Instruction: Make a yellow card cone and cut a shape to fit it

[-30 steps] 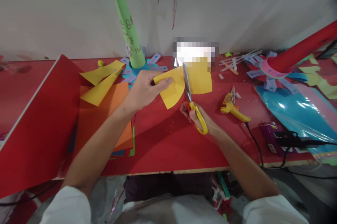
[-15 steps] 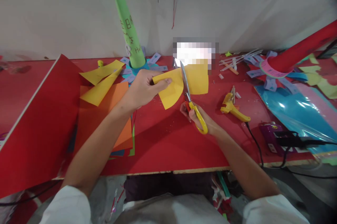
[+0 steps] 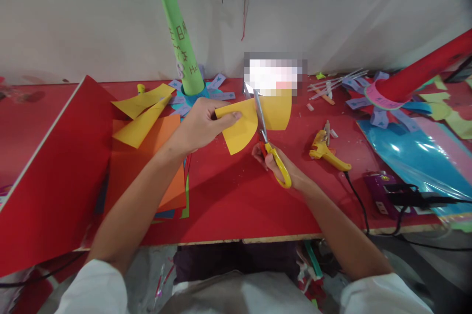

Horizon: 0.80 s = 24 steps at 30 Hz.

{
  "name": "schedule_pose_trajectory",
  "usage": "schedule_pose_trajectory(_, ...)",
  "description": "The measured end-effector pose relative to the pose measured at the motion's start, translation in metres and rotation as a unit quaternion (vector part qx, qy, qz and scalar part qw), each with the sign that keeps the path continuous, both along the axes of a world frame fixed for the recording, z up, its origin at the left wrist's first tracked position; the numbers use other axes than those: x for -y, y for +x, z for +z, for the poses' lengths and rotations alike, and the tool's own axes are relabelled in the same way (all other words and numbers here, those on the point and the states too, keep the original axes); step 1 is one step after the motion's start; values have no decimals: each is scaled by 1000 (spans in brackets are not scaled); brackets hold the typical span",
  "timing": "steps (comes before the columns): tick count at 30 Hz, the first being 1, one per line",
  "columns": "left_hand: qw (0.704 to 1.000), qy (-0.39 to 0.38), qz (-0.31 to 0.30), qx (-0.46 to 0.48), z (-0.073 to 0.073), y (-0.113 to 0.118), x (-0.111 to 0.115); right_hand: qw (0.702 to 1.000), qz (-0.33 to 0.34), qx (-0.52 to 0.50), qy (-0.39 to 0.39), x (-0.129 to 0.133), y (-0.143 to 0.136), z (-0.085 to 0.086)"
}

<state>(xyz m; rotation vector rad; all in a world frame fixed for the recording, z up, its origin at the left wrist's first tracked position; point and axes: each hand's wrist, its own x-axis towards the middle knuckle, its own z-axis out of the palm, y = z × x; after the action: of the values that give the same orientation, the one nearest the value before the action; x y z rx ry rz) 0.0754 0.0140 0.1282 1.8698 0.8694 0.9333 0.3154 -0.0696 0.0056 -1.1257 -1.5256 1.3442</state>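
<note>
Between the thumb and fingers of my left hand point(image 3: 209, 122) is a piece of yellow paper point(image 3: 241, 127) with a curved cut edge at its lower right. My right hand point(image 3: 273, 161) is closed round the yellow and red handles of a pair of scissors point(image 3: 261, 115). Their blades point up and away from me and straddle the paper, slightly apart at the tips. Right of the blades, another part of the yellow paper point(image 3: 276, 112) hangs down; whether it is still joined at the top is hard to see. Both hands are above the red table.
On the red table point(image 3: 236, 206), orange sheets point(image 3: 147, 166) and yellow paper pieces point(image 3: 143, 112) lie left. A green paper tube point(image 3: 182, 43) stands behind. A corded yellow glue gun point(image 3: 328, 152), purple box point(image 3: 381, 191), blue plastic-wrapped sheets point(image 3: 409, 152) and red tube point(image 3: 427, 66) are right.
The right-hand part of the yellow paper has sagged and tilted away, its lower edge a little higher. The scissors and both hands have hardly moved.
</note>
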Motion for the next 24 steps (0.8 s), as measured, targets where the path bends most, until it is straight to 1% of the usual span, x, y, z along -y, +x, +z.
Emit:
schedule_pose_trajectory(5, 1000, 17, -7, -21, 2, -2, 0, 1000, -3, -9, 17, 0, 0, 3)
schedule_pose_trajectory(12, 1000, -4, -11, -13, 3, -2, 0, 1000, 2, -5, 8, 0, 1, -2)
schedule_pose_trajectory(18, 999, -27, -19, -33, 5, -1, 3, 1000, 1, -16, 8, 1, -1, -5)
schedule_pose_trajectory(24, 997, -20, -2, -70, 8, -3, 4, 1000, 6, -9, 13, -1, 2, -4)
